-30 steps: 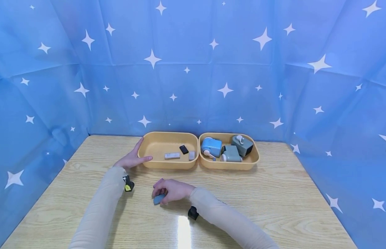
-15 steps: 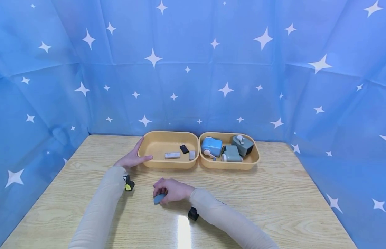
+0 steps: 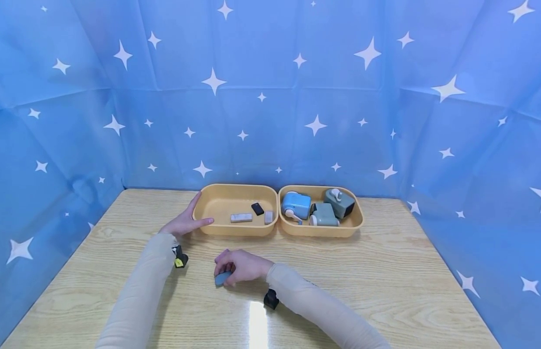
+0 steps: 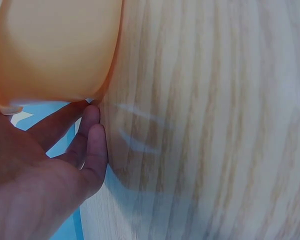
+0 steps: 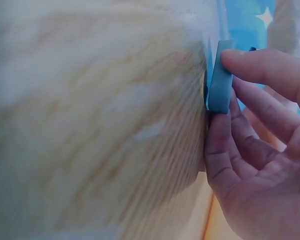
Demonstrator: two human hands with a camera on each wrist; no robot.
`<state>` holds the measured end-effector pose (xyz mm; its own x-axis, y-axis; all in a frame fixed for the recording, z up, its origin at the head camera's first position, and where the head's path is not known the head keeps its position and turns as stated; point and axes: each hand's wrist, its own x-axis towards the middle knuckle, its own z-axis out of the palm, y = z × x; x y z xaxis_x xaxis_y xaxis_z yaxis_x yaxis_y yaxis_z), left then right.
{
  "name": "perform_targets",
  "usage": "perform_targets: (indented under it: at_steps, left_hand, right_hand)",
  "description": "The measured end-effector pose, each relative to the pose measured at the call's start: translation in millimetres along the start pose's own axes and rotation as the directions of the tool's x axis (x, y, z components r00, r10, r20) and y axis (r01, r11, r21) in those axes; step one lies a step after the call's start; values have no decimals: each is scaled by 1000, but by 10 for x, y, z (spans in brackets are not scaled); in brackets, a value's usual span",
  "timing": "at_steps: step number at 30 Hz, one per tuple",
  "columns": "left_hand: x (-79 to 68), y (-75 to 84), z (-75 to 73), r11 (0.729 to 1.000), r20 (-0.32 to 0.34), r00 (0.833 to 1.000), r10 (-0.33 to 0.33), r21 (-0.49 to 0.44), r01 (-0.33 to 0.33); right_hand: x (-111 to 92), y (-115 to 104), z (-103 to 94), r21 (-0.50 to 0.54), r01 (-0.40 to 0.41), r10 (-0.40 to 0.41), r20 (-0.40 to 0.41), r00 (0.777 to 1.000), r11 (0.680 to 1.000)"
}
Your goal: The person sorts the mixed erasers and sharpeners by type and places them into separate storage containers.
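In the head view my left hand (image 3: 181, 224) holds the left end of a yellow bin (image 3: 237, 231), thumb across its front left rim. In the left wrist view its fingers (image 4: 94, 150) bend in against the bin's outer end, low by the tabletop. My right hand (image 3: 244, 266) pinches a blue eraser (image 3: 223, 278) at the table, nearer than the bin. From the right wrist view, the thumb lies on one face of this slant-ended eraser (image 5: 221, 82) and fingertips touch its lower end. Inside the left bin lie two pale grey blocks, one long (image 3: 241, 218), and a small black block (image 3: 257, 209).
Against the first bin's right end stands a second yellow bin (image 3: 321, 233). It holds a blue crank pencil sharpener (image 3: 298, 205) and two grey-green ones, one in front (image 3: 325, 215). A blue star-patterned curtain (image 3: 261, 121) encloses the wooden table (image 3: 383, 291) at back and sides.
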<state>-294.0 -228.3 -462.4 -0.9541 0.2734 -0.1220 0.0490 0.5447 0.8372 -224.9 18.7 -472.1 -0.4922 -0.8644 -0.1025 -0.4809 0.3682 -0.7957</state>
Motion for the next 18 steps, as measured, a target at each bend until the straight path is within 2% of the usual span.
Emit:
perform_targets:
  at_steps: [5,11,18]
  left_hand:
    - [1,-1,9,1000,-2,1000,-15,5,15]
    - [-5,5,10,1000,-3,1000,-30,-6,30]
    - [9,-21,8,1000,-1,1000,0,0,0]
  right_hand:
    - [-17,-19,-27,20,10,-10,5,1000,1000]
    - [-33,-52,-65,31,-16,16,4,1000,999]
    - [-49,-38,-121,33,9,-9,0,1000,999]
